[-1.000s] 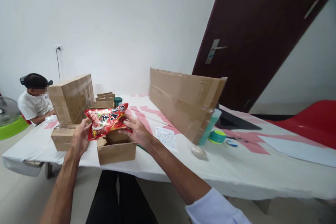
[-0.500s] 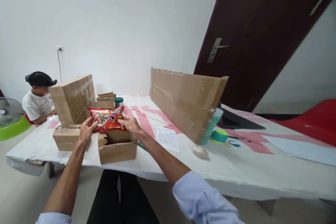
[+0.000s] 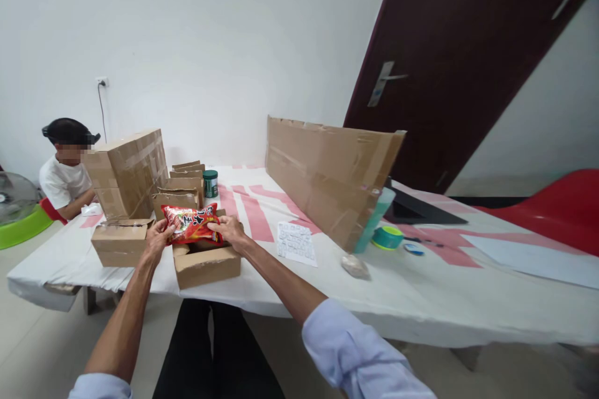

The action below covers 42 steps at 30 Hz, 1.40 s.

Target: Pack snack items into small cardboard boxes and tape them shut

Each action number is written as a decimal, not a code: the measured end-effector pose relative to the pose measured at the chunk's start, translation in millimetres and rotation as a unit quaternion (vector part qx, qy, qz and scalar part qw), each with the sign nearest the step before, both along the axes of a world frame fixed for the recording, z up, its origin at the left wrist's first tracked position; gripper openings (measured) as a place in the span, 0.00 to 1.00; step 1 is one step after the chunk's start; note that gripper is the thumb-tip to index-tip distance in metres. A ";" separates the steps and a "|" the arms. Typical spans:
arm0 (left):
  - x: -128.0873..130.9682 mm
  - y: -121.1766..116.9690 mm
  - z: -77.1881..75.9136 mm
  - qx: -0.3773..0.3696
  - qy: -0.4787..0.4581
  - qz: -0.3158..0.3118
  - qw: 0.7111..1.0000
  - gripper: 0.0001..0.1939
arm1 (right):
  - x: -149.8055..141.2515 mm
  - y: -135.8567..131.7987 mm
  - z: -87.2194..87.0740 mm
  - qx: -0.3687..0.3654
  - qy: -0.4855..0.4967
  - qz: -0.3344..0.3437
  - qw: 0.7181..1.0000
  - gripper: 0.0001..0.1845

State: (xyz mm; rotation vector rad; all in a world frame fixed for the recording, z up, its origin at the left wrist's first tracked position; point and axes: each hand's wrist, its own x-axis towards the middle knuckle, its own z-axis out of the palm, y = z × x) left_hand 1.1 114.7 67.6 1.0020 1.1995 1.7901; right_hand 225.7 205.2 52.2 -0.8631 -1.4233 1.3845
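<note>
Both my hands hold a red snack packet (image 3: 193, 224) over a small open cardboard box (image 3: 206, 265) at the table's near edge. My left hand (image 3: 158, 238) grips the packet's left end with closed fingers. My right hand (image 3: 229, 230) pinches its right end. The packet's lower edge sits at the box's open top. A second small box (image 3: 118, 243) stands just left of my left hand.
A large taped carton (image 3: 126, 171) and more small boxes stand behind, with a green-lidded jar (image 3: 210, 182). A long cardboard panel (image 3: 327, 174) stands upright at centre. A printed sheet (image 3: 296, 242), green tape roll (image 3: 386, 237) and white-covered table (image 3: 421, 299) lie right. Another person (image 3: 63, 171) sits far left.
My hands have lowered the red packet and carried it away from me, down to the open top of the small box.
</note>
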 end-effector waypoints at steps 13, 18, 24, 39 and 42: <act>-3.4 9.9 72.8 0.122 0.043 -0.007 0.992 0.33 | -4.9 11.6 69.2 0.150 0.117 0.036 0.981 0.22; -5.1 12.3 83.4 0.127 0.055 -0.016 0.990 0.36 | -4.9 13.6 78.1 0.141 0.110 0.040 0.983 0.23; -7.4 11.9 92.3 0.141 0.065 -0.022 0.988 0.35 | -0.4 13.5 91.5 0.164 0.109 0.036 0.980 0.23; -7.6 27.0 134.3 0.250 0.228 -0.024 0.941 0.18 | 17.0 44.4 119.5 0.296 0.142 0.056 0.943 0.20; -11.2 43.7 120.1 0.199 0.227 -0.021 0.953 0.19 | 15.7 55.2 104.0 0.284 0.110 0.067 0.950 0.20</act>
